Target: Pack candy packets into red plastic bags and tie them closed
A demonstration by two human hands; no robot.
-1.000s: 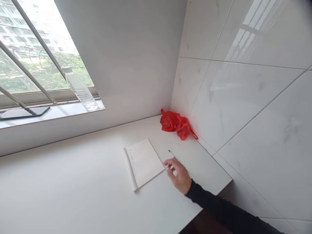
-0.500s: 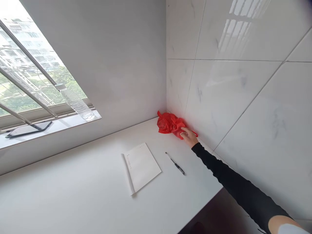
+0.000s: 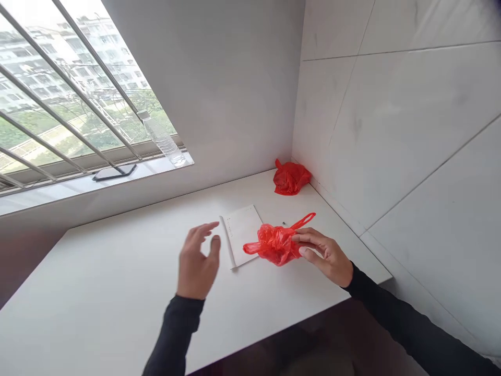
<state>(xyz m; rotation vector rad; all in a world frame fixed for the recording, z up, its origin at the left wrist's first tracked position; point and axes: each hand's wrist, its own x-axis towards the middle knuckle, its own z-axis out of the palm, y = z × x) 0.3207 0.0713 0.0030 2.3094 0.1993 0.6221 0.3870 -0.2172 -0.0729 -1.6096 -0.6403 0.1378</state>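
A crumpled red plastic bag (image 3: 277,245) with two loop handles is in my right hand (image 3: 324,256), the fingers and thumb closed on its right side. The bag hides part of the white notebook (image 3: 240,224) and nearly all of the pen (image 3: 284,223), of which only one tip shows. My left hand (image 3: 199,258) hovers to the left of the notebook, thumb and fingers apart with nothing between them. In the far corner of the table lies a second red plastic bag (image 3: 291,178).
The white table (image 3: 117,282) meets a grey wall at the back and a tiled wall (image 3: 410,156) on the right. A clear plastic bottle (image 3: 166,143) and a flat dark-edged object (image 3: 114,173) are on the windowsill, by the barred window.
My right hand has brought one red bag from the corner toward me, over the pen and notebook edge. My left hand has come into view. The camera has shifted.
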